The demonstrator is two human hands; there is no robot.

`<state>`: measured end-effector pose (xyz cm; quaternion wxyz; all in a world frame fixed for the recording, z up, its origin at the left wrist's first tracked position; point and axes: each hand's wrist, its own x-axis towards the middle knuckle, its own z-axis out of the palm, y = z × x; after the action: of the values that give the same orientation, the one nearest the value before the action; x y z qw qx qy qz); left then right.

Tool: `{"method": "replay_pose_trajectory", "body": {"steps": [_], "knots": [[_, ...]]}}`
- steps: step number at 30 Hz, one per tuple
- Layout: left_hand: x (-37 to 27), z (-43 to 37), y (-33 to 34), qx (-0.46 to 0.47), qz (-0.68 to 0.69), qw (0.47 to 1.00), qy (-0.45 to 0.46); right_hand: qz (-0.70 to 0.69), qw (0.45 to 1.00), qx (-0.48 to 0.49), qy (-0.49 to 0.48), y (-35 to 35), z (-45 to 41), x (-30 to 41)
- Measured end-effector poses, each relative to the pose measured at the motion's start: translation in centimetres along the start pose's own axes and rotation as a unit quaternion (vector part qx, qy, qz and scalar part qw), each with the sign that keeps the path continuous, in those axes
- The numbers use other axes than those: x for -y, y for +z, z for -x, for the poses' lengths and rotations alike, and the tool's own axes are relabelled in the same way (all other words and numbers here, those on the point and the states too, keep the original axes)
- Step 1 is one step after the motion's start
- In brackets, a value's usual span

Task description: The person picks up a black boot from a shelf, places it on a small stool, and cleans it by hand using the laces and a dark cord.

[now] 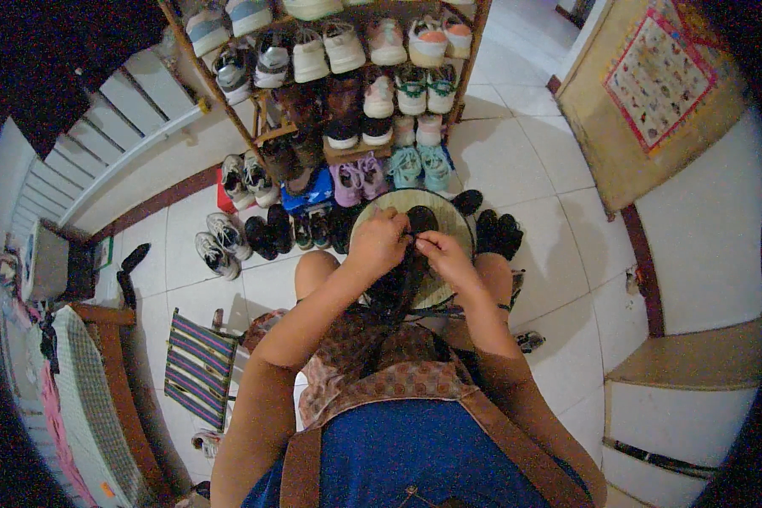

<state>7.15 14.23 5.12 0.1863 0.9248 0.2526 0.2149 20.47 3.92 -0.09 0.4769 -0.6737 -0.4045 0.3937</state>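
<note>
A black shoe [424, 218] rests on a round stool [451, 216] with a pale top, between my knees. Its nearer part merges with dark material over my lap, so its outline there is unclear. My left hand [381, 236] lies across the shoe's left side with fingers bent in at its upper. From the right, my right hand [444, 253] pinches at the same spot with thumb and forefinger. The two hands' fingertips nearly meet over the shoe. What they pinch is small and dark, perhaps a lace, and partly hidden by the fingers.
Ahead stands a shoe rack [254, 136] with several rows of shoes. More pairs, such as white-and-black sneakers [219, 244] and black shoes [498, 232], sit on the tiled floor around the stool. A striped folding seat [200, 368] is at left, a cabinet [679, 406] at right.
</note>
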Motion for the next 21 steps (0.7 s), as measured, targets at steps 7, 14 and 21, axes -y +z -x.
{"method": "replay_pose_trajectory", "body": {"steps": [7,14,21], "knots": [[1.7,0.5,-2.8,0.044,0.025,0.998,-0.029,0.14,0.99,0.017,-0.015,-1.2,0.4,-2.3],[3.4,2.3,-4.0,0.054,0.126,0.981,-0.141,0.059,0.998,0.014,-0.031,-1.1,2.1,-2.1],[4.8,1.6,-2.3,0.116,0.269,0.939,-0.18,-0.069,0.997,0.017,0.016,-0.6,1.0,0.1]]}}
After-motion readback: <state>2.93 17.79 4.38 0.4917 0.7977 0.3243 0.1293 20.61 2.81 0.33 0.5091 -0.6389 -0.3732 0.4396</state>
